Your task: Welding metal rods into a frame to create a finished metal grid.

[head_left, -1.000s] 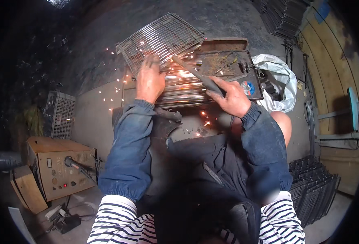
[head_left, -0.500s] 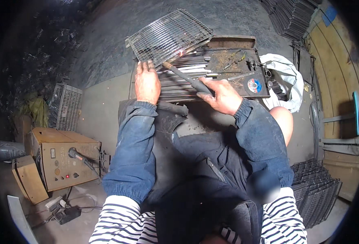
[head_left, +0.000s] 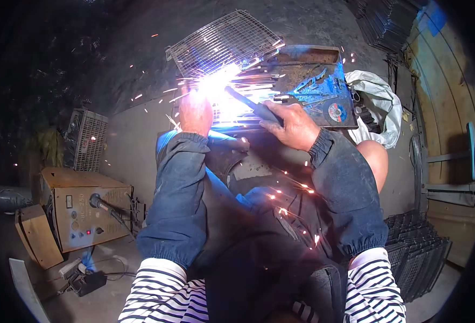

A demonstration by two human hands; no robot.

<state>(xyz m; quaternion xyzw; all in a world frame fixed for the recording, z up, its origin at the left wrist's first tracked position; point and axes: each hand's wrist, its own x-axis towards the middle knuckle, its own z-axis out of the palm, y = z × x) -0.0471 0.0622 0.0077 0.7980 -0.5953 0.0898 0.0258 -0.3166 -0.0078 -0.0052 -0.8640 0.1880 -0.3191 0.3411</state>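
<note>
My right hand [head_left: 294, 126] is wrapped round the dark handle of a welding torch [head_left: 252, 105]. The torch points up and left, its tip meeting a blinding white arc at the near corner of a wire grid panel [head_left: 229, 40]. Beside that arc is my left hand [head_left: 195, 116], at the panel's near edge; glare washes out its fingers. Under the panel and torch lie several metal strips [head_left: 261, 86] in a shallow metal tray [head_left: 347, 116]. Sparks fly round both hands and over my lap.
Pliers [head_left: 310, 81] and a cutting disc [head_left: 336, 112] lie in the tray's right part. A white sack [head_left: 385, 107] stands right of it. At left are a welding machine [head_left: 89, 215] and a plastic crate [head_left: 89, 140]. Stacked wire panels [head_left: 417, 253] stand at lower right.
A bright arc has flared at the torch tip, throwing sparks and blue light. The torch tip has shifted slightly; both hands stay nearly in place. Surroundings look darker.
</note>
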